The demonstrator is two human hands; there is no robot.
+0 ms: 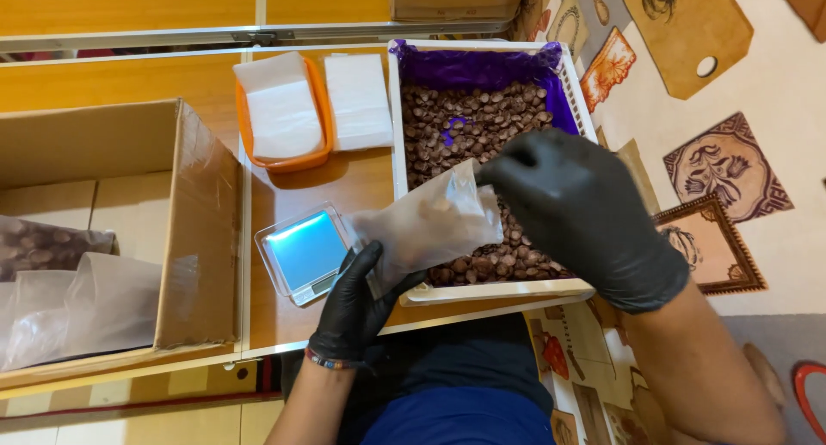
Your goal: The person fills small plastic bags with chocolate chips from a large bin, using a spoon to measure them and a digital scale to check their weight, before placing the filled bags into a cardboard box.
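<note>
Left hand (354, 303), black glove, grips the clear plastic pouch (430, 225) from below, centre frame, fingers curled round its lower end. Pouch is tilted, mouth up-right over the white tray (397, 109). Right hand (576, 213), also gloved, sits at the pouch mouth, fingers bunched together; can't tell whether it's pinching nuts or just the pouch edge. Pouch already has a few brown pieces showing through.

Tray has a purple liner (482, 66) and is still mostly full of brown nuts (465, 122). Small digital scale (303, 254) at centre-left on the worktop (353, 182), platform bare.

Cardboard box (194, 230) at left frame holds a few packed pouches (52, 247). Orange tray of empty pouches (280, 109) at upper centre, another stack (358, 101) just beside it.

My read: early in the batch. This pouch is mid-fill and unweighed, plenty of nuts and empties left.
</note>
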